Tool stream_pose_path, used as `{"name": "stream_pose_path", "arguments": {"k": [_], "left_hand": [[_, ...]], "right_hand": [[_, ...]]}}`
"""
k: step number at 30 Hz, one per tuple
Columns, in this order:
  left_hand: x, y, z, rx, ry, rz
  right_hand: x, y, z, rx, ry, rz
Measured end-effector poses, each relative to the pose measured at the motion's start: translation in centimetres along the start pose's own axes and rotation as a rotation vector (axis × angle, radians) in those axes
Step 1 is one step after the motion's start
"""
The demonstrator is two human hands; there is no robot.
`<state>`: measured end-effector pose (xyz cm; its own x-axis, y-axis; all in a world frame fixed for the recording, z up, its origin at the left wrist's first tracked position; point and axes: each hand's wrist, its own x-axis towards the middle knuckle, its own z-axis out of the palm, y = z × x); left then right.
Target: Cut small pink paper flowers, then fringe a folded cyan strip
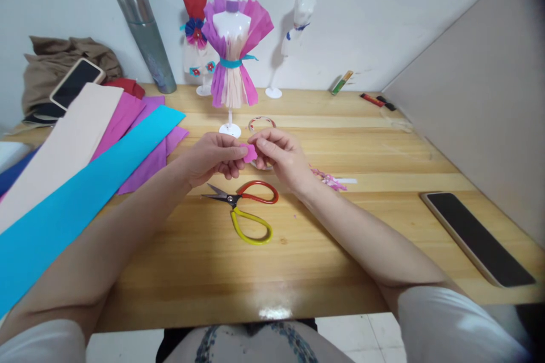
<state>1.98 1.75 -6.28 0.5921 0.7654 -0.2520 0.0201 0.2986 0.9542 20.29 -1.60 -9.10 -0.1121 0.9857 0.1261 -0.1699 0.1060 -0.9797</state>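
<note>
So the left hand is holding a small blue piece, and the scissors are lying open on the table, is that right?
Not quite: the head view shows the small piece in the left hand is pink, not blue. The scissors do lie open on the table.

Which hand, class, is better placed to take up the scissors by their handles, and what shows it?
Probably the right hand: the scissors lie with their handles toward its side and blades toward the left, while the left hand pinches the small pink piece.
</note>
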Motion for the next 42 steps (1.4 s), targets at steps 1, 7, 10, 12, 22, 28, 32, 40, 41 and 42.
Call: {"name": "stream_pose_path", "arguments": {"k": [1,7,10,12,22,28,32,40,41,42], "left_hand": [[0.0,0.0,0.1,0.007,0.006,0.001],[-0.1,0.3,0.3,0.021,0.027,0.003],[-0.2,0.4,0.4,0.013,0.040,0.009],[-0.2,0.5,0.4,0.018,0.050,0.006],[-0.2,0.8,1.1,0.153,0.134,-0.038],[-0.5,1.1,1.6,0.194,0.162,-0.047],[-0.4,1.2,1.7,0.221,0.179,-0.044],[-0.2,0.6,0.6,0.174,0.131,-0.022],[-0.2,0.6,0.5,0.167,0.130,-0.016],[-0.2,0.6,0.5,0.169,0.126,-0.012]], "right_hand": [[-0.1,-0.1,0.0,-0.026,0.020,-0.020],[-0.4,-0.6,0.4,-0.131,0.027,-0.076],[-0.4,-0.6,0.5,-0.130,0.030,-0.087],[-0.4,-0.6,0.4,-0.133,0.034,-0.084],[-0.3,-0.5,0.3,-0.165,0.019,-0.068],[-0.2,-0.6,0.3,-0.156,-0.005,0.022],[0.1,-0.2,0.0,-0.156,-0.001,0.077],[0.3,0.0,-0.3,-0.113,-0.001,0.070],[0.3,-0.1,-0.3,-0.117,0.000,0.069],[0.3,-0.1,-0.2,-0.123,-0.001,0.068]]}}
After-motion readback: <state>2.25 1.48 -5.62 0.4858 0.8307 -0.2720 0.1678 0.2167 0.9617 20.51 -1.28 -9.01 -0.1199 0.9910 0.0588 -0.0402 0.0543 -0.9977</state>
